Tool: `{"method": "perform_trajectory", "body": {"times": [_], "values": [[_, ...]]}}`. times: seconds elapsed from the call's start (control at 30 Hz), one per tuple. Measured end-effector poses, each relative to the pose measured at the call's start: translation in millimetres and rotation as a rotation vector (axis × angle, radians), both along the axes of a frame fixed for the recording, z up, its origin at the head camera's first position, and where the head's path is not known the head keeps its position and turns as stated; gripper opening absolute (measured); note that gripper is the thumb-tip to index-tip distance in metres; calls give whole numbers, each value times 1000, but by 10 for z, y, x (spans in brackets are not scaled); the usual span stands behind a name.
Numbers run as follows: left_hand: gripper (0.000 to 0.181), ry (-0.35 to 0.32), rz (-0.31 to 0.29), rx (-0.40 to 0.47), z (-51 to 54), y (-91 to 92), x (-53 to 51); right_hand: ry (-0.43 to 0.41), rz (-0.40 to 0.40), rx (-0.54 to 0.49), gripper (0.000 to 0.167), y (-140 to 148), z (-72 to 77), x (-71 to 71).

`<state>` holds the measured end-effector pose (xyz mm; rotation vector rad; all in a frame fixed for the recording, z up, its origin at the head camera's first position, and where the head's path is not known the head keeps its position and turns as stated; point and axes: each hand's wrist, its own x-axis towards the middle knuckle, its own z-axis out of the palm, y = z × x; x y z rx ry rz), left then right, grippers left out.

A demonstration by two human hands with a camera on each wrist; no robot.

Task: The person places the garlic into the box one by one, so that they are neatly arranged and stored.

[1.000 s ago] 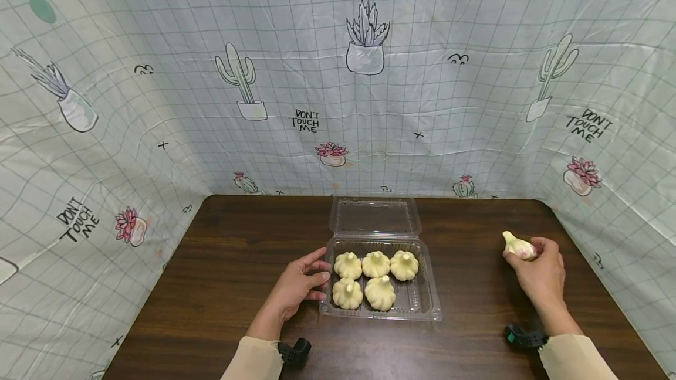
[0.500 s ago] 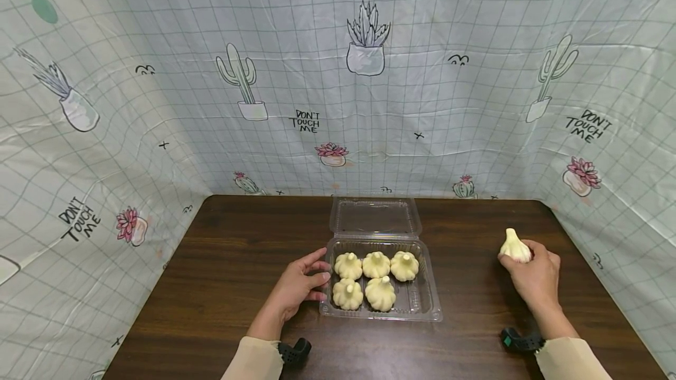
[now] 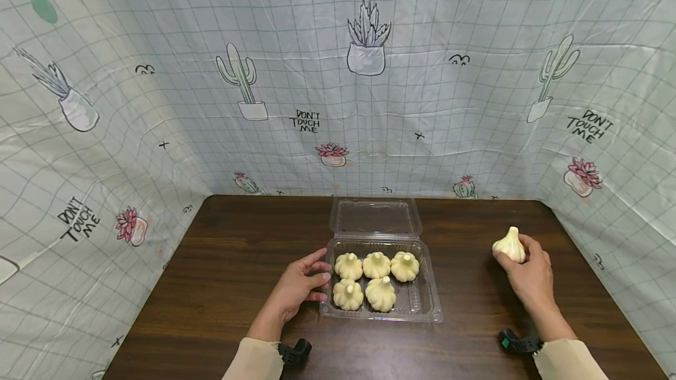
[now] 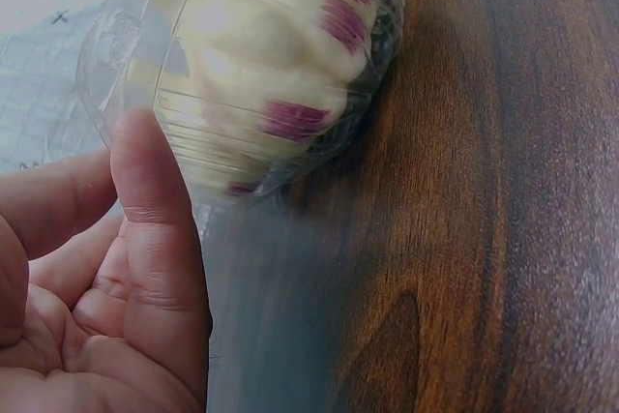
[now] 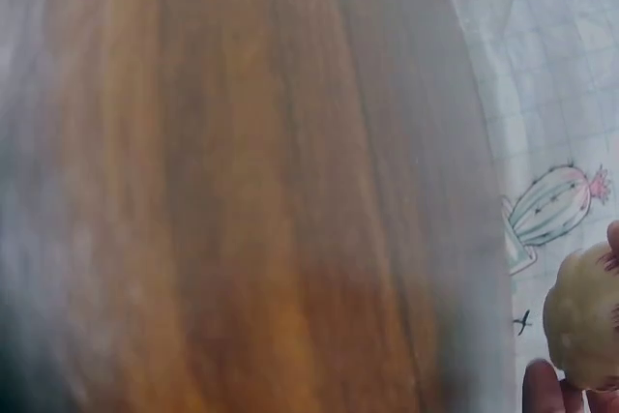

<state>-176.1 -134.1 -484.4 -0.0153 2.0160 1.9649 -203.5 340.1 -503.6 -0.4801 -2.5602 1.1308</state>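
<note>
A clear plastic clamshell box [image 3: 434, 309] stands with its lid laid back, holding several garlic bulbs [image 3: 347, 294] in two rows. At its left side rests my left hand [image 3: 292, 289], fingers loosely extended and touching the rim. The left wrist view shows the thumb [image 4: 155, 229] straight against the box wall, with purple-marked garlic [image 4: 280, 55] behind it. My right hand [image 3: 530, 277] holds another garlic bulb [image 3: 509, 246] above the right of the table, its stem upward. In the right wrist view only part of this garlic bulb [image 5: 580, 321] and some fingertips show.
The dark wooden table [image 3: 237, 251] is bounded behind and on both sides by a hanging grid-patterned cloth [image 3: 296, 75]. The open lid [image 3: 376, 216] reaches the table's back edge. In the box's front row, a gap lies right of the bulbs.
My right hand has moved slightly left with the garlic bulb and turned it from tilted to upright. My left hand and the box have stayed in place.
</note>
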Motion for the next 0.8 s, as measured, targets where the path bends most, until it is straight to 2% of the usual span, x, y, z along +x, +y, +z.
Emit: {"method": "perform_trajectory", "body": {"times": [0.23,0.47,0.8], "values": [[61,3,-1,5,-9,-3,-2,10,34,-32,69,-83,28,24],[60,3,2,3,-9,-3,1,8,7,-58,65,-133,37,31],[60,2,-3,4,-21,-2,-8,40,-50,-95,49,-171,69,46]]}}
